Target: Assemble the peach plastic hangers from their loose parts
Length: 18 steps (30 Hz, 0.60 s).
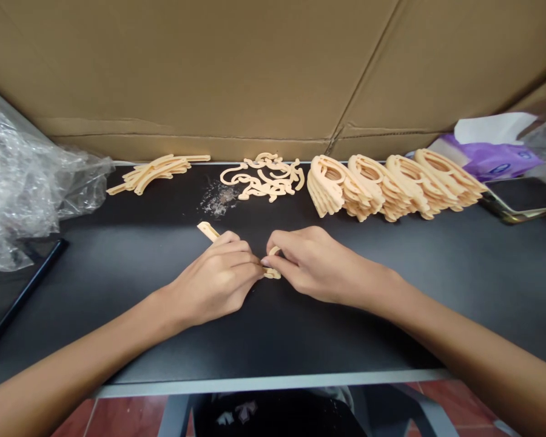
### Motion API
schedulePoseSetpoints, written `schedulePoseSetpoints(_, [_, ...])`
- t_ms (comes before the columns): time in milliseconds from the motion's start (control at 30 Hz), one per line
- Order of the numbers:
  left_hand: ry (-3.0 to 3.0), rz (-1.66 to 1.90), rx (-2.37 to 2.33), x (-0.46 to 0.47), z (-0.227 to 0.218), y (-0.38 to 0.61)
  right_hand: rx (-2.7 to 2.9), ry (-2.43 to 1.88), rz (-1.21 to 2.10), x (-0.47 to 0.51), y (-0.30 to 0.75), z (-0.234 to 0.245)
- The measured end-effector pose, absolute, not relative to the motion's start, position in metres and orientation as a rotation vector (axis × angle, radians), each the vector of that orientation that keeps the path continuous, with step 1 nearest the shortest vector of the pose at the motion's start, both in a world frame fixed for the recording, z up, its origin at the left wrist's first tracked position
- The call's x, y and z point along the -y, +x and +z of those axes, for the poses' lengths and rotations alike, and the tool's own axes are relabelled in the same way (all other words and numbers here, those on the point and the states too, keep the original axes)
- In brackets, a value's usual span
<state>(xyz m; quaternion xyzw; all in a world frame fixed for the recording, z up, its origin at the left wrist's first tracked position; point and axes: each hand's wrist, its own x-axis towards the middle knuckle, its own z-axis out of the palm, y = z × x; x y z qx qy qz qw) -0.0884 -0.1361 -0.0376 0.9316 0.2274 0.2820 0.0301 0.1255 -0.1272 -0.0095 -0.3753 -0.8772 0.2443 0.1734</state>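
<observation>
My left hand point(213, 279) and my right hand point(309, 264) meet at the middle of the black table, with their fingertips almost touching. Both are shut on a peach foam piece point(208, 231). Its slotted end sticks out past my left fingers, and a curved part point(273, 273) shows by my right fingertips. Much of the piece is hidden by my fingers. Farther back lie a bundle of curved peach strips point(157, 172), a loose heap of peach cut-outs point(264, 177) and several leaning rows of hook-shaped peach pieces point(391, 187).
Cardboard point(186, 73) stands along the back of the black table point(359, 334). Crumpled clear plastic point(27, 182) lies at the left, over a dark flat object. A small patch of scraps point(217, 199) lies mid-table. A purple packet point(491, 158) and a dark tablet or phone point(523, 197) are at the right.
</observation>
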Motion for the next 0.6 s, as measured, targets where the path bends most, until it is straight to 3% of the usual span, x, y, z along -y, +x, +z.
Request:
schedulePoseSetpoints(167, [2.838, 0.819, -0.772, 0.138, -0.037, -0.089, 2.466, -1.076, 0.656, 0.132, 0.126, -0.010])
schedulePoseSetpoints(367, [2.811, 0.811, -0.855, 0.138, -0.036, -0.088, 2.558, -1.055, 0.369, 0.140, 0.125, -0.015])
schedulePoseSetpoints(600, [2.850, 0.824, -0.967, 0.128, -0.041, -0.095, 2.182, -1.063, 0.552, 0.127, 0.130, -0.031])
